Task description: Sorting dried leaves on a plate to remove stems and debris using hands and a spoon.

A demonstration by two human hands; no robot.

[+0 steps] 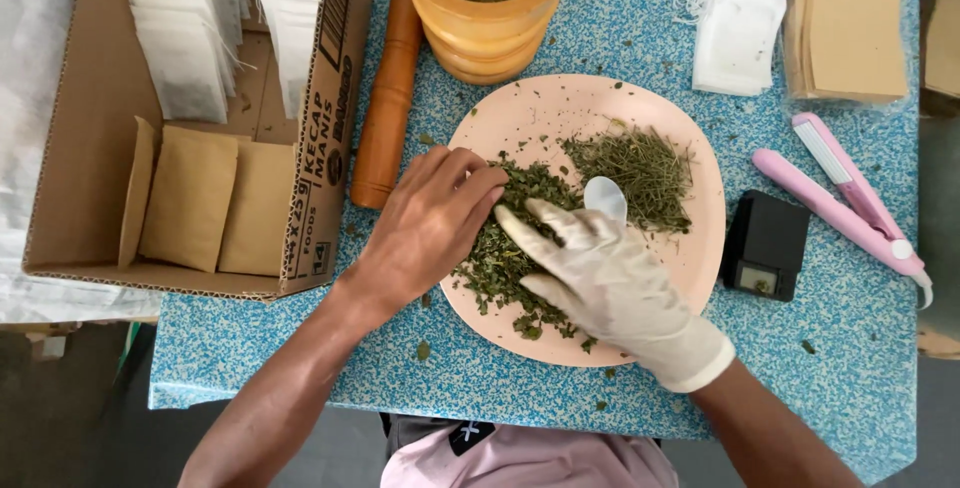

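Head view: blue-and-white speckled tabletop point(830, 348), grey floor below. Centre: round pale-pink plate point(700, 258) w/ crumbled dark-green dried leaves point(500, 258) near-left, stringy lighter herb pile point(640, 168) far-right. Bare left hand point(430, 223) curled, fingertips in the leaves; white-gloved right hand point(610, 288) spread flat on them, beside a white plastic spoon point(605, 196). Left: open cardboard box point(320, 148) of paper sachets. Far: orange mortar point(485, 18) & wooden pestle point(388, 98). Right: black pocket scale point(765, 246), pink sealer tool point(850, 198)
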